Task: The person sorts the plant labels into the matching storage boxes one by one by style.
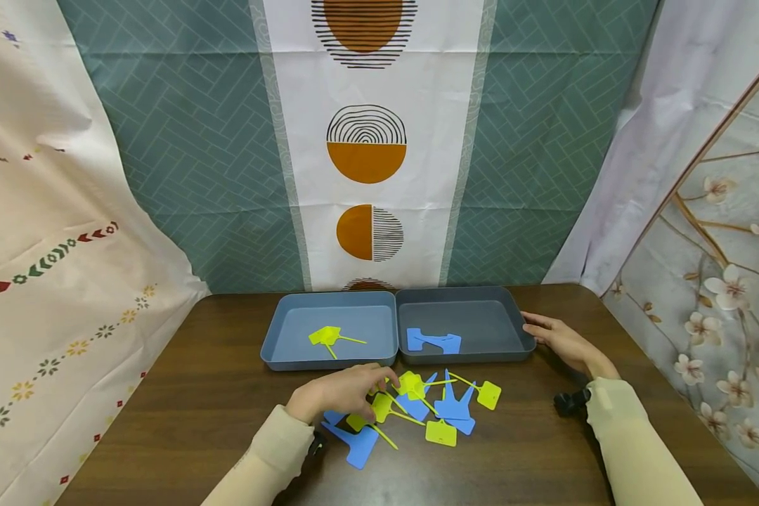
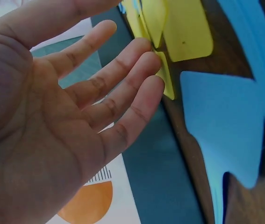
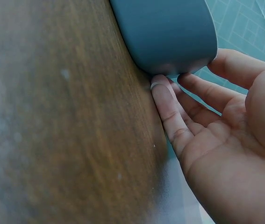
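Observation:
My left hand (image 1: 354, 388) hovers over a loose pile of plastic T-shaped plant labels, fingers loosely bent and nothing held. Its palm also shows bare in the left wrist view. Yellow labels (image 1: 440, 433) and blue labels (image 1: 359, 448) overlap on the table under and beside it. My right hand (image 1: 563, 339) touches the right outer side of the dark grey tray (image 1: 474, 356) with its fingertips. In the right wrist view those fingers (image 3: 168, 108) are mostly straight against the tray wall. Blue labels (image 1: 444, 343) lie in that tray.
A blue-grey tray (image 1: 270, 330) stands left of the dark one, their sides touching, with yellow labels (image 1: 326, 336) inside. Both sit at the back of the brown wooden table (image 1: 183, 422). A patterned curtain (image 1: 215, 176) hangs behind, and more cloth drapes at both sides.

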The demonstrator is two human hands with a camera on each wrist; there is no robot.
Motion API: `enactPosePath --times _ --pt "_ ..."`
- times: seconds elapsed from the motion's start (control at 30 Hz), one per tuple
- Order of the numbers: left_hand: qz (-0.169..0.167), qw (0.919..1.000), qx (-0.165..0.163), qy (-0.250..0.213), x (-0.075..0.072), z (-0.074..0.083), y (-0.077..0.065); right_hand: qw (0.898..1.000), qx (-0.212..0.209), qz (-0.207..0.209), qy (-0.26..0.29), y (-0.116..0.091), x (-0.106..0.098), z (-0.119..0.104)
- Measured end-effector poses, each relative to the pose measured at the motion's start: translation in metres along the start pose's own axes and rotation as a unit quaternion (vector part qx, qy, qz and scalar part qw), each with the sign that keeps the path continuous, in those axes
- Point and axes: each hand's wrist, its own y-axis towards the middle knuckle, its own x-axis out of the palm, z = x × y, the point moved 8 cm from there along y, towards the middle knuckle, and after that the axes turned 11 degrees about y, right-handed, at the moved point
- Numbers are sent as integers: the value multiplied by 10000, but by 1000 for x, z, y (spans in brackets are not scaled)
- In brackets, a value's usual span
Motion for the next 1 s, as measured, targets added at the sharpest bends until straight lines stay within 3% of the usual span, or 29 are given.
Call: enactPosePath --times 0.73,1.0 --pt "174 9988 -92 454 3 3 2 9999 -62 -14 78 -1 -2 0" --pt "492 9955 80 800 0 4 4 9999 -69 -44 128 1 -2 1"
